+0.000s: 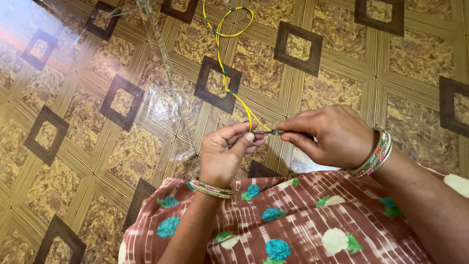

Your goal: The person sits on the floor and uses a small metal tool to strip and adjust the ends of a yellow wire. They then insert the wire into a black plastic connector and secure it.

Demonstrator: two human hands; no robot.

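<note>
fingers [249,138] pinch yellow thread [238,98] | right hand [332,134] holds needle [273,132]

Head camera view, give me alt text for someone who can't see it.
Two hands meet over a patterned floor: the left hand pinches a yellow thread, the right hand holds a thin metal tool to it.

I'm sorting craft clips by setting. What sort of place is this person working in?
Probably a home, with the person seated on the floor. The patterned floor covering fills the view, a floral garment covers the lap, and the left hand and right hand work a yellow beaded thread.
</note>
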